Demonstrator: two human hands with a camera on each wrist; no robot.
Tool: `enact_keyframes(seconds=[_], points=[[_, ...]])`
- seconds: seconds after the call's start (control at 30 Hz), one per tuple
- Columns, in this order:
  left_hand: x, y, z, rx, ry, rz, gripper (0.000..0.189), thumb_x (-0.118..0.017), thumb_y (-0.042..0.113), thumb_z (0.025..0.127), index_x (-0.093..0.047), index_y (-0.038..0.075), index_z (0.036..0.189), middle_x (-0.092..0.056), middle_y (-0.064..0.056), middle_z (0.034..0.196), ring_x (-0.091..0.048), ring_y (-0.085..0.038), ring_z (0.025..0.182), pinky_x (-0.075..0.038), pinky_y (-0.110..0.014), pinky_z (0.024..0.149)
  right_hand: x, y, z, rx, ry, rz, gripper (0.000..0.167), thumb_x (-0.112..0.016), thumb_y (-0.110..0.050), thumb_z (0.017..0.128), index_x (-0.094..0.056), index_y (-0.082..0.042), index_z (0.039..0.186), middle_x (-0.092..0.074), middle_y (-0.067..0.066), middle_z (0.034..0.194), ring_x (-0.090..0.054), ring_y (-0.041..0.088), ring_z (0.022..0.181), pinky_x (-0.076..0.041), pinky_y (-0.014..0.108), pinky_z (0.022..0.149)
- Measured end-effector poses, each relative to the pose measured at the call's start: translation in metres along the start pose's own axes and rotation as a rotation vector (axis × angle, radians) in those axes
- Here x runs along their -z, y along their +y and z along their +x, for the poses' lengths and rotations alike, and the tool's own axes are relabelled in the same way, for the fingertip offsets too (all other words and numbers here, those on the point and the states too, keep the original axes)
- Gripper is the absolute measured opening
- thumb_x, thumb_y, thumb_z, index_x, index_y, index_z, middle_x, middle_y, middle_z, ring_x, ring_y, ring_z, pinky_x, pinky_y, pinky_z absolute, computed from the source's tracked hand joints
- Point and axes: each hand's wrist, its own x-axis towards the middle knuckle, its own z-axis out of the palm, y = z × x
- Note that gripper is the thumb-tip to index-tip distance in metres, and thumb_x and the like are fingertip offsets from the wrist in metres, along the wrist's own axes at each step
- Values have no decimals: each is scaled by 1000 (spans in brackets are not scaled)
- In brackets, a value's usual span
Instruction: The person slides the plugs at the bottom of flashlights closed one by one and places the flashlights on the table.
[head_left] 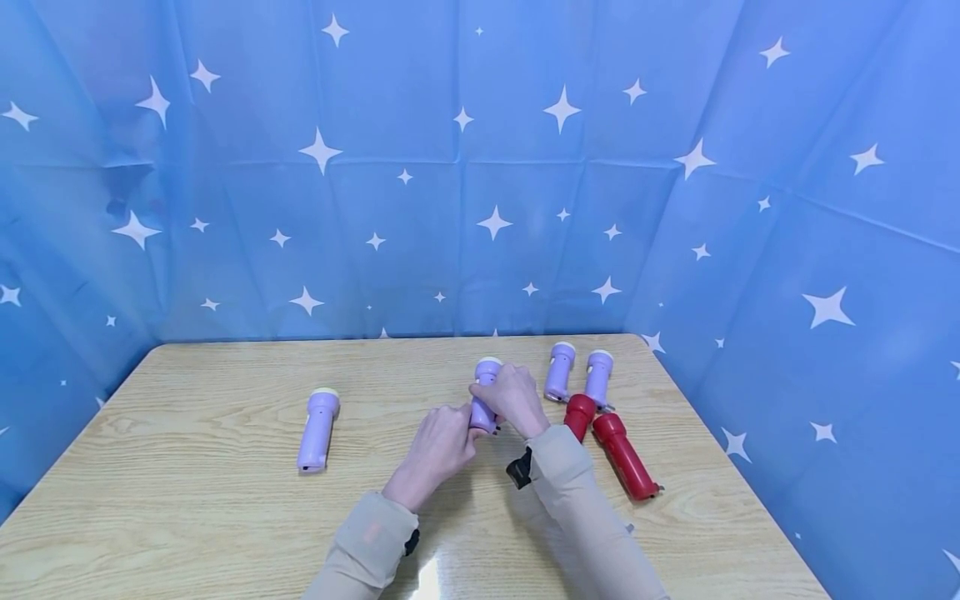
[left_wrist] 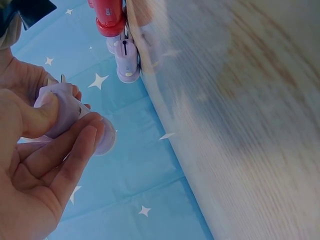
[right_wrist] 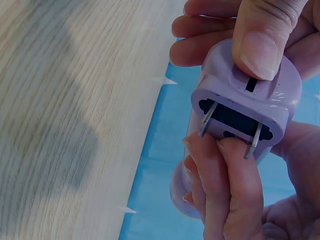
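Observation:
A lavender flashlight [head_left: 483, 412] is held between both hands near the middle of the table, its white-rimmed head pointing to the back. My left hand [head_left: 441, 442] pinches its tail end, thumb on the body near the plug prongs in the left wrist view. My right hand [head_left: 513, 398] grips the body nearer the head. In the right wrist view, two metal prongs [right_wrist: 254, 142] stick out of the flashlight's [right_wrist: 280, 107] tail, and a thumb presses by a dark slot. The fingers hide part of the body.
Another lavender flashlight [head_left: 318, 432] lies to the left. At the back right are two more lavender flashlights [head_left: 559, 372] [head_left: 598, 377]. In front of them lie two red flashlights [head_left: 579, 414] [head_left: 626, 458], one partly hidden by the right arm. A blue starred curtain [head_left: 405, 208] borders the wooden table [head_left: 187, 500].

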Motion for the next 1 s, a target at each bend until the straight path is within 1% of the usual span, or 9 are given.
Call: enact_keyframes(seconds=[0.23, 0.43, 0.67, 0.8, 1.0], points=[[0, -1, 0, -21, 12, 17, 19, -74, 17, 79, -59, 7, 73, -55, -2, 56, -51, -14, 49, -41, -28, 47, -1, 1, 1, 14, 7, -11, 33, -72, -35, 77, -61, -5, 68, -60, 7, 61, -57, 18, 52, -39, 23, 44], [0, -1, 1, -30, -5, 6, 16, -72, 14, 80, -59, 7, 73, -57, -2, 57, -52, -14, 50, -42, -28, 47, -2, 1, 1, 14, 13, -11, 32, -72, -34, 76, -61, -5, 68, -60, 7, 61, -57, 18, 52, -39, 23, 44], [-1, -3, 1, -36, -21, -14, 15, -71, 11, 81, -59, 7, 73, -54, -1, 56, -47, -10, 49, -40, -25, 46, -2, 2, 1, 23, 15, -16, 31, -71, -34, 77, -61, -5, 69, -61, 7, 62, -58, 18, 53, -39, 23, 44], [-1, -3, 2, -39, -39, -28, 14, -69, 10, 82, -58, 7, 74, -54, -1, 57, -48, -10, 50, -40, -27, 48, -1, 3, 0, 36, 17, -9, 30, -71, -32, 77, -61, -6, 67, -60, 7, 61, -57, 17, 50, -40, 22, 43], [-1, -3, 2, -37, -64, -57, 12, -68, 7, 82, -58, 6, 76, -55, -1, 59, -48, -10, 51, -40, -25, 48, -1, 6, -1, 53, 26, 46, 28, -71, -27, 78, -59, -6, 63, -58, 6, 56, -56, 14, 43, -41, 20, 37]])
